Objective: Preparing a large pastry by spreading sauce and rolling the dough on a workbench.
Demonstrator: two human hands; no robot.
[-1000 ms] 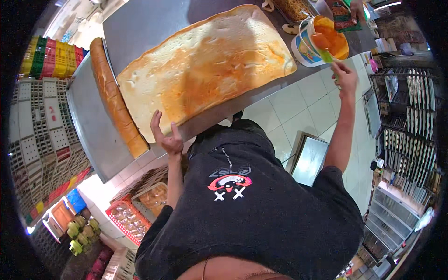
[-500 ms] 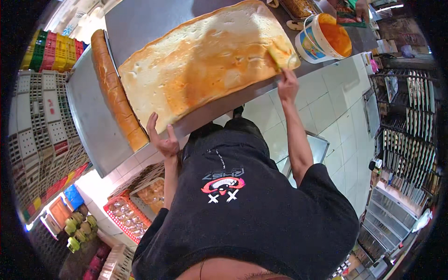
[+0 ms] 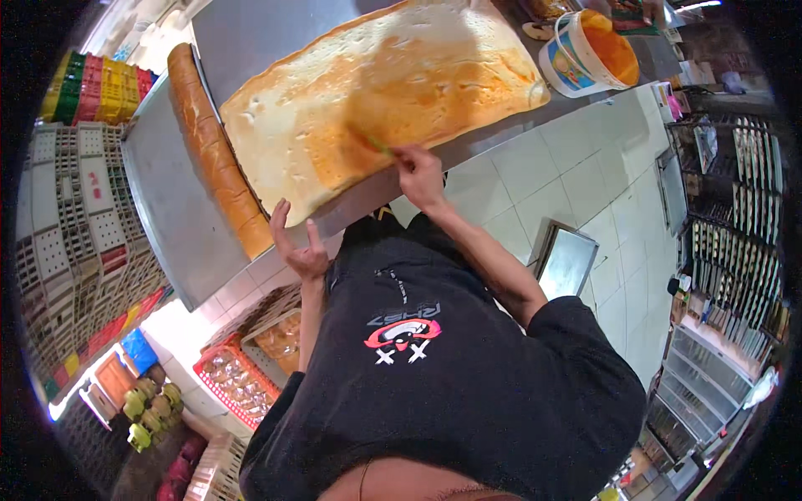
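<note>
A large flat sponge cake sheet (image 3: 301,121), pale and streaked with orange, lies on the metal table (image 3: 175,225). My right hand (image 3: 418,175) grips a yellow-green spreading tool (image 3: 372,138) whose blurred end is on the orange-coated surface. At the sheet's near-left corner, my left hand (image 3: 301,242) has its fingers apart, nearly at the edge; whether they touch it is unclear. Along the sheet's left side lies a long brown bread roll (image 3: 209,146). Beyond the right end stands a white bucket (image 3: 568,63) of orange filling.
Stacked crates (image 3: 83,209) are at left, metal tray racks (image 3: 735,200) at right. A metal tray (image 3: 568,267) is by the tiled floor, and a red basket (image 3: 234,380) of packaged goods sits below left. Part of another person's hand (image 3: 654,15) shows at the top right.
My right hand has moved from the bucket onto the sheet and then leftward to its lower middle with the spreader. My left hand has stayed near the corner.
</note>
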